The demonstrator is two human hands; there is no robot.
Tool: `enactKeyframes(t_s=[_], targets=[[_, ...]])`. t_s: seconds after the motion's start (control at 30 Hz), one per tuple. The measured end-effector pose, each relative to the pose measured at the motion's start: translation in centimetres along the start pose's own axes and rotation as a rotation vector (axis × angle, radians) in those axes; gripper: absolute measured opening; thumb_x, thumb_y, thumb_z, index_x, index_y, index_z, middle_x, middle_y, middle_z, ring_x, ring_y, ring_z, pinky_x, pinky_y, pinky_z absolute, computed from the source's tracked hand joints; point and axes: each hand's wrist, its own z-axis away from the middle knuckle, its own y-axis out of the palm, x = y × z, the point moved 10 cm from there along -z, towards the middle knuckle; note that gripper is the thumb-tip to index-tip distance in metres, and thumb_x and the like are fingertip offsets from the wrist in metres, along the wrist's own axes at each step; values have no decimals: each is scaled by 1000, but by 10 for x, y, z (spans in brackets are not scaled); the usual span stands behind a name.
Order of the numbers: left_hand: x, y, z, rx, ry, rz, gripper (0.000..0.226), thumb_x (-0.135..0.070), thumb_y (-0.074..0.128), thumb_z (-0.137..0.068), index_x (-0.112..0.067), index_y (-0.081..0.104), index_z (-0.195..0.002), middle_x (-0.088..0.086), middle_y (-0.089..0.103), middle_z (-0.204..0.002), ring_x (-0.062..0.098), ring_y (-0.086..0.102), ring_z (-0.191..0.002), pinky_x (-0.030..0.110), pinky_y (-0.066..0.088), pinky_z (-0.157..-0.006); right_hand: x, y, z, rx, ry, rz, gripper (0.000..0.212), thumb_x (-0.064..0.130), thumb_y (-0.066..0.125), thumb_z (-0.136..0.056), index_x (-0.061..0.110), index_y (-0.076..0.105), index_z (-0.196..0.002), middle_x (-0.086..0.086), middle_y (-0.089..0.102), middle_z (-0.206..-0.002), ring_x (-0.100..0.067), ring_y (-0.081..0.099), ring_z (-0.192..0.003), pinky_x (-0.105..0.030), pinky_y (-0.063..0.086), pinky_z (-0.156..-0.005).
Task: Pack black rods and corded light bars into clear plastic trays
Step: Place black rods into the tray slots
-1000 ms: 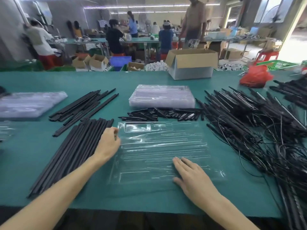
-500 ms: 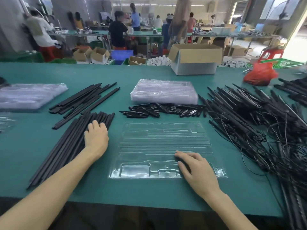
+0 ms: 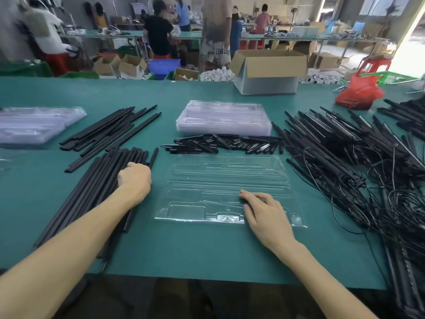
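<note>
Fingers of left hand [image 3: 134, 178] curl round black rods [image 3: 92, 194], 9 o'clock of clear tray [image 3: 225, 171]; right hand [image 3: 264, 212] fingers loose, flat on tray's 5 o'clock corner.

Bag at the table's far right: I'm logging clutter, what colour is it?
The bag is red, seen best in the head view.
</note>
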Motion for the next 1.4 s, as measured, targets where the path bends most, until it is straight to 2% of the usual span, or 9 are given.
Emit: enactKeyframes(t_s=[0.27, 0.43, 0.73, 0.87, 0.97, 1.07, 1.13, 1.3, 1.4], targets=[[7, 2, 3, -25, -27, 142, 43, -36, 42, -102, 0, 61, -117, 20, 55, -117, 28, 51, -70, 31, 39, -66, -1, -2, -2, -68, 1, -11, 31, 32, 45, -103, 38, 55, -132, 18, 56, -131, -1, 33, -120, -30, 33, -100], [-5, -10, 11, -86, 51, 113, 24, -24, 44, -100, -7, 60, -93, 18, 57, -114, 31, 57, -79, 33, 41, -71, -1, 1, -1, -52, -3, -5, 31, 32, 42, -103, 39, 53, -132, 22, 56, -132, -2, 37, -126, -31, 33, -104], [-4, -10, 15, -51, 19, 224, 33, -22, 50, -101, 5, 54, -119, 21, 57, -120, 40, 62, -104, 40, 47, -80, 0, 2, -2, -51, -6, 1, 32, 31, 43, -103, 37, 54, -132, 23, 54, -137, -2, 39, -126, -31, 33, -105], [2, -21, 9, -93, 28, 329, 31, -31, 51, -104, 0, 55, -108, 22, 61, -116, 43, 61, -103, 44, 46, -80, 0, 0, -2, -58, -6, 1, 32, 31, 44, -103, 37, 55, -132, 24, 54, -137, -2, 38, -125, -29, 33, -104], [13, -37, 0, -72, -15, 616, 33, -31, 57, -101, 0, 61, -92, 23, 68, -100, 40, 68, -86, 40, 51, -75, 0, -2, -1, -80, 5, -12, 31, 30, 46, -102, 36, 57, -130, 23, 56, -135, -2, 40, -123, -28, 33, -102], [15, -50, -6, -6, -68, 1116, 29, -18, 59, -97, 5, 66, -82, 19, 70, -79, 26, 71, -54, 28, 55, -50, -1, -3, -2, -80, 12, -11, 31, 29, 46, -102, 36, 58, -130, 22, 56, -135, -2, 39, -123, -29, 33, -102], [7, -56, -6, 62, -88, 1415, 20, -9, 57, -96, 5, 64, -84, 18, 63, -78, 18, 68, -46, 22, 52, -41, 0, -2, -2, -75, 3, -1, 31, 30, 46, -102, 35, 58, -131, 23, 56, -135, -3, 40, -124, -28, 33, -103], [-25, -55, 5, 234, -131, 1994, 10, 0, 52, -101, 1, 54, -91, 17, 61, -81, 28, 75, -63, 30, 59, -53, -1, -5, -2, -96, 7, -22, 31, 30, 48, -102, 35, 59, -130, 19, 59, -131, -4, 41, -119, -31, 36, -102], [-47, -42, 17, 308, -185, 2210, 4, 8, 50, -100, 6, 52, -101, 22, 63, -90, 35, 74, -68, 35, 61, -55, 0, -7, 0, -106, -9, -25, 30, 34, 48, -102, 35, 59, -130, 14, 61, -128, -6, 43, -119, -34, 40, -103]])
